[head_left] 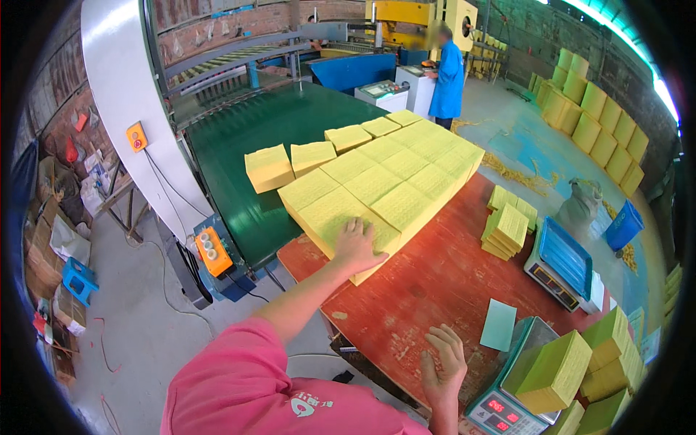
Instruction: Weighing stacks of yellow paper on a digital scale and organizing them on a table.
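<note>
My left hand [355, 245] lies flat on the near corner of a big block of yellow paper stacks [388, 170], its fingers spread. The block sits partly over the red tabletop [406, 304] and reaches toward the green conveyor belt [239, 170]. Several separate yellow stacks [268, 165] stand along the block's left side on the belt. Over the table's near right part, my right hand [444, 361] has its fingers loosely extended and holds nothing. Beside it is a digital scale [500, 409] bearing a yellow paper stack [554, 370].
A second scale with a blue tray [564, 257] stands at the table's right, near smaller yellow stacks [505, 228]. A pale green sheet [498, 325] lies on the table. An orange button box [212, 251] is by the belt. A person in a blue coat [448, 80] works farther back.
</note>
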Available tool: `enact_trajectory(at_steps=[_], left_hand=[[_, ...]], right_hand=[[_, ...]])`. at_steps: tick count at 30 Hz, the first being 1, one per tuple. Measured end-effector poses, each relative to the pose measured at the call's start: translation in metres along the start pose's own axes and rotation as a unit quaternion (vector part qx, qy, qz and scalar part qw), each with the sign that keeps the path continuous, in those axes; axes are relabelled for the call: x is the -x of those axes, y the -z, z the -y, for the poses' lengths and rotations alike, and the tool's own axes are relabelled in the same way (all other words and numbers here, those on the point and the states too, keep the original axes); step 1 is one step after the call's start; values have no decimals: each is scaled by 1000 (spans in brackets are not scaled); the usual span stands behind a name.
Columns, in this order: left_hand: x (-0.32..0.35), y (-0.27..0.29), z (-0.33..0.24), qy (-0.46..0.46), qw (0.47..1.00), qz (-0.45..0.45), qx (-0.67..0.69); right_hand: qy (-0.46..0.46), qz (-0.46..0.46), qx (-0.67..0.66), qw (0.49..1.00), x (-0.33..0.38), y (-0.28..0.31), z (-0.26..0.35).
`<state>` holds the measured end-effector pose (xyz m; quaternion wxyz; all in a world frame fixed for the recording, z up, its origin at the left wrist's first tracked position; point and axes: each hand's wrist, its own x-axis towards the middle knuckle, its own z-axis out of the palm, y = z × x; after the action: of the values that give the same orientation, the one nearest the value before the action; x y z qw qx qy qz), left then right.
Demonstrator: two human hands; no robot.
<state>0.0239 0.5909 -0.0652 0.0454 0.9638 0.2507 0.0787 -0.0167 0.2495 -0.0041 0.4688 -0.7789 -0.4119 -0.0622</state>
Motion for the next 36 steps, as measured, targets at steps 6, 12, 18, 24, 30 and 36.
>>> enact_trajectory(at_steps=[6,12,18,24,30,36], left_hand=[[6,-12,6,-15,998,-49,36],[7,-1,4,-34,996,-41,70],[7,-2,2,-17,999,-3,41],[34,-4,-8,-88,994,-20,63],[113,-13,-64,-348,923,-46,158],[149,17,-110,-563,800,64,198]], right_hand=[[-2,17,-48,999,-17,-30,14],[-8,22,-56,998,-16,-36,21],[-25,7,-80,996,-2,-30,15],[-44,1,-68,997,12,-13,5],[-18,15,-31,999,5,8,-9],[-168,25,-173,970,-7,14,-88]])
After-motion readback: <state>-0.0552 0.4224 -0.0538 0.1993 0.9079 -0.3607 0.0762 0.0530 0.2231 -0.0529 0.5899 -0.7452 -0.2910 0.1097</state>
